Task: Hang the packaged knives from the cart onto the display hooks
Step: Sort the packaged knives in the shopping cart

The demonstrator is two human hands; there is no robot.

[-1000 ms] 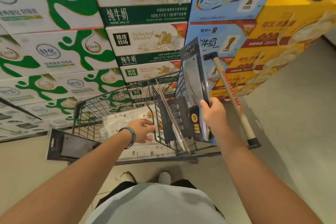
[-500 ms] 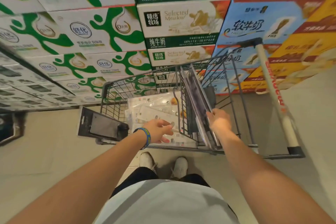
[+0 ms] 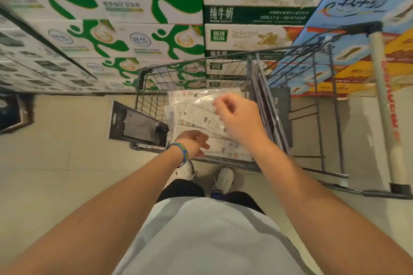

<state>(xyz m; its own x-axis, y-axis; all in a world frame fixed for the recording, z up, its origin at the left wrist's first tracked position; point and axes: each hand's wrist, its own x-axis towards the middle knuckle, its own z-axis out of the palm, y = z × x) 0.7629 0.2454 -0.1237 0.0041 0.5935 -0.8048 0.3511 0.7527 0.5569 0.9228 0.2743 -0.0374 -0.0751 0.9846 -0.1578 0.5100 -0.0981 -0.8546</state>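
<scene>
My left hand (image 3: 194,142) is nearest, low inside the near wall of the cart (image 3: 192,65), its fingers out flat and touching the closest of the light packs (image 3: 196,116); it grips nothing. My right hand (image 3: 240,119) hangs above that same pile, a little farther in and to the right. Its fingers are loosely curled, and as far as the blur lets me judge it holds nothing. The light packs lie flat on the basket floor, fanned, with their long axes running from far left to near right, directly under both hands. The knives I take to be the dark ones. The standing packs (image 3: 266,105) are on edge along the basket's right wall, long axis pointing away from me, just right of my right hand, so that hand is the nearer one and only needs to go sideways. The side pack (image 3: 138,126) pokes out over the left wall with its hang-hole end outward, left of my left hand and a bit beyond it. The cart's handle (image 3: 383,96) is far off to my right. Past the cart stand stacked cartons (image 3: 145,35); I see no hooks from here.
</scene>
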